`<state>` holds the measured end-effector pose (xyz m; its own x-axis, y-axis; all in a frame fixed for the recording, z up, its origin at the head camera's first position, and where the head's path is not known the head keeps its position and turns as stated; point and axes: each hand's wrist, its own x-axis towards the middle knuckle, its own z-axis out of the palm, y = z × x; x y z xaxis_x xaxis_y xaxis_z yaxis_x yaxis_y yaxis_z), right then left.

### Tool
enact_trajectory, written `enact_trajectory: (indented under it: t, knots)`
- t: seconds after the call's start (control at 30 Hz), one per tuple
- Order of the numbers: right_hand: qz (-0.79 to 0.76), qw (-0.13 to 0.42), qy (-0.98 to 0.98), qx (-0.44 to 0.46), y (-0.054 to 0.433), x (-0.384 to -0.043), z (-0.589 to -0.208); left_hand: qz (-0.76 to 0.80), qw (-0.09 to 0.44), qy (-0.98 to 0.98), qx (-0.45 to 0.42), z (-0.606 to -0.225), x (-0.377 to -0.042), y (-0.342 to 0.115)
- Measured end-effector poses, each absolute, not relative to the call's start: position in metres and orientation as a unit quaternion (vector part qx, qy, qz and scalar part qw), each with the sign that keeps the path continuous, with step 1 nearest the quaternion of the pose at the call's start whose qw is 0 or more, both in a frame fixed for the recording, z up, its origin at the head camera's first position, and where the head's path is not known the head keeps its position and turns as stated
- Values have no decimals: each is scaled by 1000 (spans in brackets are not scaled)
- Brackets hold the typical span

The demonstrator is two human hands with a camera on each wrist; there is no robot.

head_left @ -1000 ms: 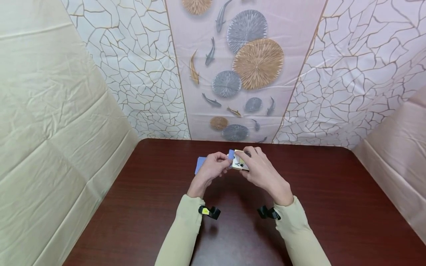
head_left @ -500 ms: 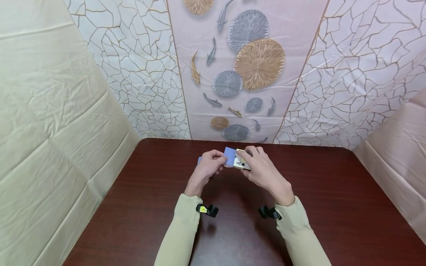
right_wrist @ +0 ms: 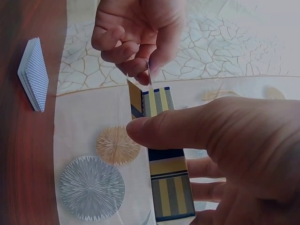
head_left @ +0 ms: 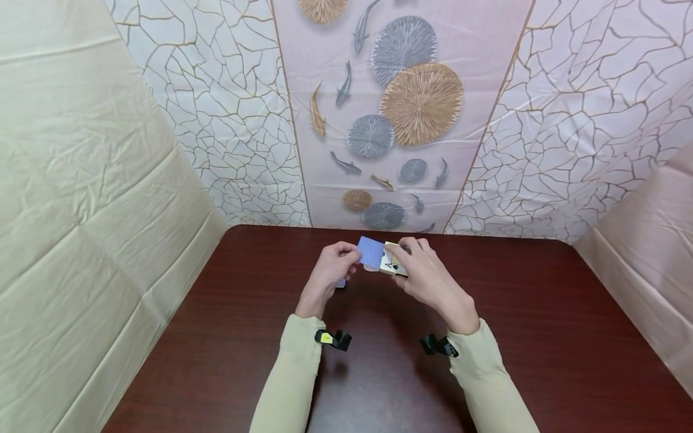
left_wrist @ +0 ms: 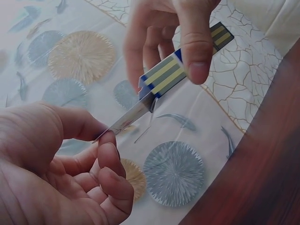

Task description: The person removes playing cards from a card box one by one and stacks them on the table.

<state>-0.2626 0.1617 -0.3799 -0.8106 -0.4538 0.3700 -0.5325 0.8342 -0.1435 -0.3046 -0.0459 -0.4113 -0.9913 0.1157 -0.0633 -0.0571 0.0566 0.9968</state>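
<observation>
In the head view my right hand [head_left: 425, 273] grips a card box [head_left: 393, 260] with an ace printed on its face. Striped narrow sides of the box [left_wrist: 164, 79] show in the left wrist view, and its flap [right_wrist: 135, 97] hangs open in the right wrist view. A blue-backed playing card [head_left: 370, 252] sticks out of the box's left end. My left hand [head_left: 331, 269] pinches that card's outer edge between thumb and fingers. Whether a single card or several are pinched, I cannot tell. The card's inner end is hidden in the box.
A stack of blue-backed cards [right_wrist: 35, 77] lies on the dark red-brown table [head_left: 216, 337], mostly hidden behind my left hand in the head view. Patterned cloth [head_left: 373, 180] hangs behind the table's far edge. Pale cloth [head_left: 108, 240] hangs at the left side.
My left hand has moved left, and much more of the blue card now shows outside the box. The right hand and box stay nearly still.
</observation>
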Motion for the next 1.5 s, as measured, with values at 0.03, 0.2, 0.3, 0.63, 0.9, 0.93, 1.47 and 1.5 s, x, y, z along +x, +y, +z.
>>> enact_trajectory:
  t: [0.03,0.2,0.3,0.63,0.9,0.93,1.47,1.5]
  knots:
    - [122,162,-944,261,162,-263,-380,689,61,722,20,-412,-305,-47]
    - [123,164,-942,265,162,-264,-382,695,55,717,19,-413,-307,-50]
    - [123,165,-942,266,162,-264,-383,694,55,717,17,-414,-308,-52]
    - [121,169,-940,269,162,-265,-384,711,51,701,4,-419,-313,-56]
    - [124,168,-940,270,162,-264,-384,727,41,686,5,-423,-315,-62]
    - [125,168,-940,270,162,-264,-384,728,40,684,5,-423,-316,-63]
    - [126,176,-937,274,162,-265,-384,742,47,669,14,-425,-327,-77]
    - [126,175,-937,274,162,-265,-383,744,50,666,13,-425,-328,-78]
